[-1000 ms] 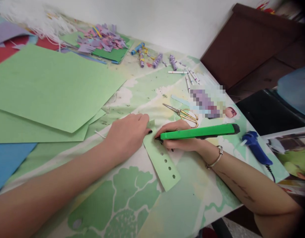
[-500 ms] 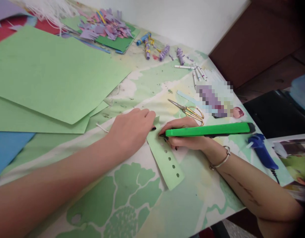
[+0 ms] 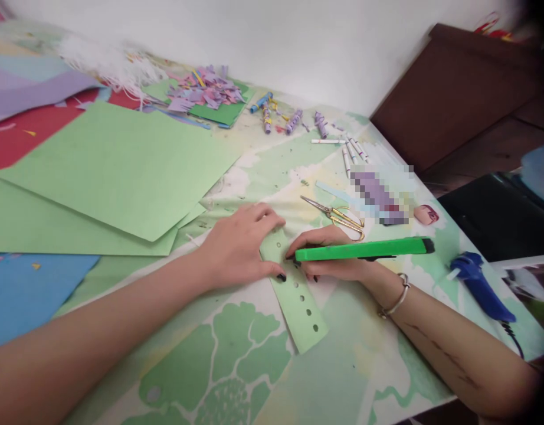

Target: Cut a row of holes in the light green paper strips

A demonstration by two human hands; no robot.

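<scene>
A narrow light-green paper strip (image 3: 298, 321) lies slantwise on the tablecloth, with a row of small dark holes along it and a ring mark near its upper end. My left hand (image 3: 241, 245) rests at the strip's upper left, thumb and fingers apart, fingertips touching its edges. In my right hand (image 3: 325, 254) is a green utility knife (image 3: 364, 249), gripped low near its front end. Its tip points at the strip's middle; the fingers hide the blade. Gold-handled scissors (image 3: 334, 213) lie just beyond my right hand.
Large green sheets (image 3: 121, 171) and a blue sheet (image 3: 46, 289) cover the left. Paper scraps (image 3: 210, 88), rolled purple paper (image 3: 294, 121) and markers (image 3: 347, 153) lie farther back. A blue glue gun (image 3: 482, 289) sits by the right edge.
My left thumb has spread away from the fingers and moved down the strip, uncovering the ring mark. The knife stays in my right hand. The view has tilted up slightly.
</scene>
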